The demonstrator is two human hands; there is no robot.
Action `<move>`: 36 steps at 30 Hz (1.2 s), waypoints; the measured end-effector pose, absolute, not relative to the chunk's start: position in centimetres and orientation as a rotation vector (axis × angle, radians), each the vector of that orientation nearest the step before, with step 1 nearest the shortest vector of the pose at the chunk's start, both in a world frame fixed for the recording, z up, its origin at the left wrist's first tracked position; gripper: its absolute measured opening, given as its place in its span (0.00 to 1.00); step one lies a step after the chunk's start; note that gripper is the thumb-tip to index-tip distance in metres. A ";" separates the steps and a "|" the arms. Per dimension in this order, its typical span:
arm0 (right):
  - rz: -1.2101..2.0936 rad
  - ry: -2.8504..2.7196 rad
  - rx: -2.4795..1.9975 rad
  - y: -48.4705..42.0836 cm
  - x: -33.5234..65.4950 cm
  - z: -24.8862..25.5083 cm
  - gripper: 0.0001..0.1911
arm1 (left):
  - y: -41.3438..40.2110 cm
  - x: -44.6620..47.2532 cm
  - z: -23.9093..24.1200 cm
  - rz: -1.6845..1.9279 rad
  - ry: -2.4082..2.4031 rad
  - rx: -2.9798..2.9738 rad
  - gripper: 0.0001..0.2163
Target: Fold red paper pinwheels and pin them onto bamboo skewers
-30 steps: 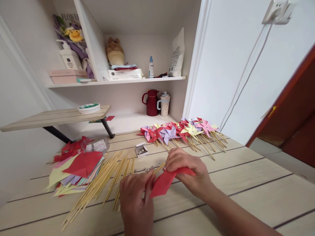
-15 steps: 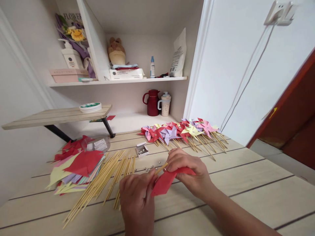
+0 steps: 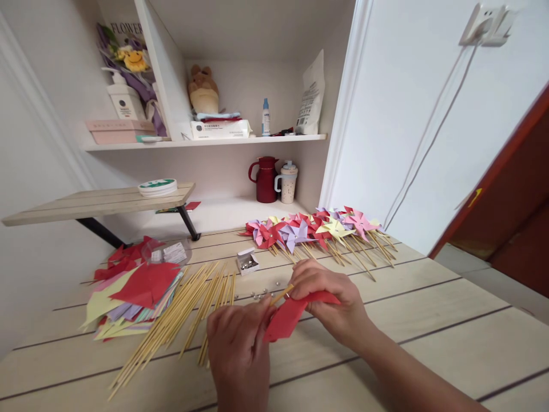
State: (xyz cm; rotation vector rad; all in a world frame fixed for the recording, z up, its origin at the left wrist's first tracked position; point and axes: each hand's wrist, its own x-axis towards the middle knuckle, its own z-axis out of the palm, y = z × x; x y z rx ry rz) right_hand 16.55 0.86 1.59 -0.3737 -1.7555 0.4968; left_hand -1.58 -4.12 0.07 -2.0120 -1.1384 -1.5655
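Both hands work low in the middle of the picture, over the wooden table (image 3: 429, 320). My left hand (image 3: 238, 349) is closed, its fingers pinching a wooden stick (image 3: 281, 295) and the near edge of a folded red paper piece (image 3: 285, 318). My right hand (image 3: 328, 300) is closed on the far side of the same red paper, fingers pressed on its top fold. The stick pokes out between the two hands, pointing away to the right.
A spread of loose wooden sticks (image 3: 180, 320) and a stack of coloured paper squares (image 3: 132, 297) lie to the left. Finished pinwheels (image 3: 317, 229) lie in a row at the back. A small pin box (image 3: 247, 261) and loose pins (image 3: 261, 293) sit ahead.
Almost nothing has moved. Both hands keep their hold on the red paper and stick; the left hand has shifted slightly toward me.
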 end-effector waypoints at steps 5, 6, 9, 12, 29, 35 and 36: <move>0.527 -1.751 -0.368 0.9 16.5 1.5 0.03 | -4.3 -1.7 0.2 -1.557 -1.140 -2.007 0.09; 0.533 -1.749 -0.369 0.9 16.5 1.5 0.03 | -4.3 -1.7 0.2 -1.550 -1.135 -2.005 0.09; 0.559 -1.745 -0.374 0.9 16.5 1.4 0.04 | -4.3 -1.8 0.2 -1.537 -1.126 -1.990 0.08; 0.592 -1.740 -0.384 0.9 16.6 1.3 0.05 | -4.3 -2.1 0.1 -1.475 -1.129 -1.991 0.09; 0.715 -1.627 -0.523 0.4 16.2 1.1 0.04 | -4.9 -3.3 0.5 -1.116 -0.919 -1.793 0.10; 0.610 -1.619 -0.624 0.2 16.1 1.0 0.11 | -4.6 -4.0 0.5 -1.074 -0.861 -1.784 0.08; 0.581 -1.635 -0.616 0.3 16.1 1.0 0.11 | -4.6 -4.0 0.6 -1.072 -0.854 -1.781 0.07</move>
